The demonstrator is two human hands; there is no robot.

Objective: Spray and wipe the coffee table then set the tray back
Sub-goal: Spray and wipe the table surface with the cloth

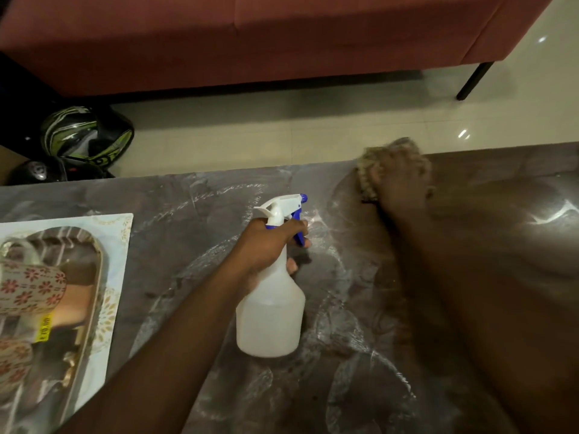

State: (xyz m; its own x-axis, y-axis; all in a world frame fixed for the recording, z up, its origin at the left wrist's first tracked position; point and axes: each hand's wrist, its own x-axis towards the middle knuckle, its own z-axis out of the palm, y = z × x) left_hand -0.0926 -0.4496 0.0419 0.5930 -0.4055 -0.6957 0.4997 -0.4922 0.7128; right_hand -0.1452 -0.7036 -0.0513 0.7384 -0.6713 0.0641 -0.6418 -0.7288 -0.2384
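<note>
The dark marbled coffee table (194,270) fills the lower half of the view, streaked with wet wipe marks. My left hand (269,245) grips the neck of a white spray bottle (271,321) with a blue trigger, held just above the table's middle. My right hand (404,186), blurred by motion, presses a beige cloth (372,170) onto the table near its far edge. A white tray (120,245) with a gold pattern lies at the table's left end and holds a floral cup (31,286).
A red sofa (250,36) on black legs stands beyond the table, with a strip of pale tiled floor (282,133) between them. Two helmets (87,136) rest on the floor at the far left.
</note>
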